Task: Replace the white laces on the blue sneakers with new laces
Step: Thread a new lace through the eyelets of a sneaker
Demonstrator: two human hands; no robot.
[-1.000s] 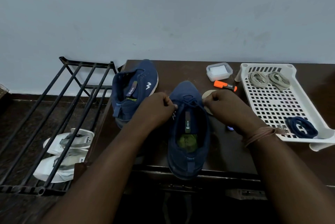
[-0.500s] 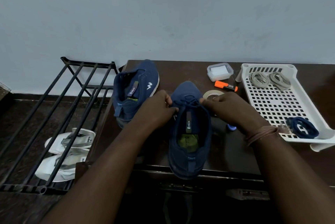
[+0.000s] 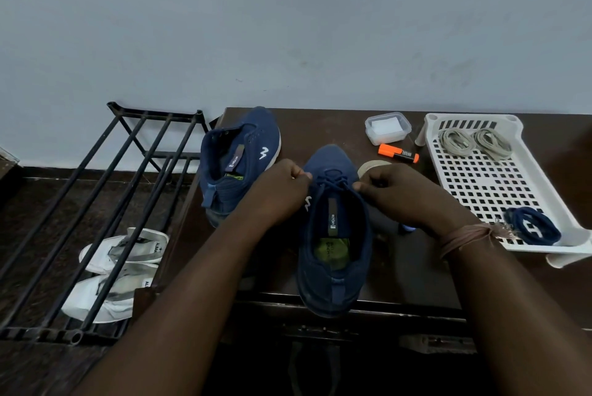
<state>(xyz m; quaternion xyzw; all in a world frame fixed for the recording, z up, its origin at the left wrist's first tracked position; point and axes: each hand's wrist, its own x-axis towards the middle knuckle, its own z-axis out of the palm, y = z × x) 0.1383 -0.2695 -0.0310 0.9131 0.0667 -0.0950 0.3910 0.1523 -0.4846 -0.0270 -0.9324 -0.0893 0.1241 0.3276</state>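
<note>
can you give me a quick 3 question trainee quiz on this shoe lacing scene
1. True or false: the left hand and right hand both pinch the dark blue lace on the near blue fabric sneaker.
2. What lies in the near corner of the white perforated plastic tray? A) orange marker B) coiled dark blue lace C) tape roll
3. Fill in: the two beige coiled laces lie at the tray's ___ end.

Key: 1 true; 2 B, the coiled dark blue lace; 3 far.

Dim room with pale wall and dark bench

A pale blue-grey wall (image 3: 288, 43) is seen at 12 o'clock; a dark brown bench (image 3: 320, 126) is set against it, a black metal rack (image 3: 105, 197) stands on the dark floor (image 3: 28, 203) at 9 o'clock.
</note>
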